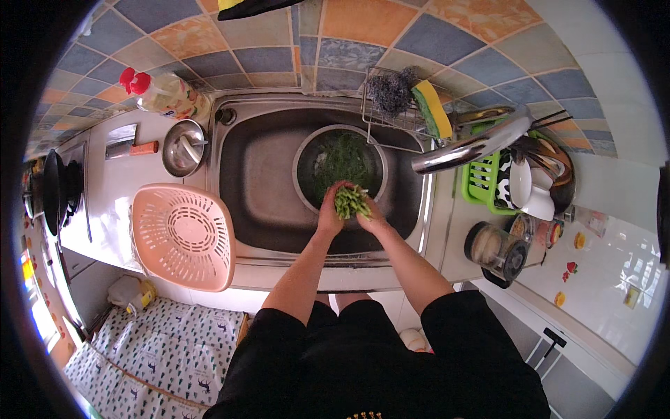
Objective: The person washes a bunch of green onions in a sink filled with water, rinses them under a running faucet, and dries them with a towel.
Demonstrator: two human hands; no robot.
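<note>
Both my hands grip a bundle of green vegetable stems (350,202), cut ends towards me. My left hand (329,212) clasps it from the left, and my right hand (372,216) from the right. They are over the near rim of a round metal basin (383,173) standing in the stainless-steel sink (261,173). Feathery green leaves (343,160) fill much of the basin, beyond my hands. Whether the leaves belong to the held stems cannot be made out. My fingertips are partly hidden by the bundle.
A pink plastic colander (183,235) sits left of the sink. Behind it are a metal bowl (175,157), a cleaver (125,144) and a bottle (172,97). The faucet (471,141) reaches in from the right, below a wire rack (390,128) with a sponge (433,110). A green dish basket (479,183) stands right.
</note>
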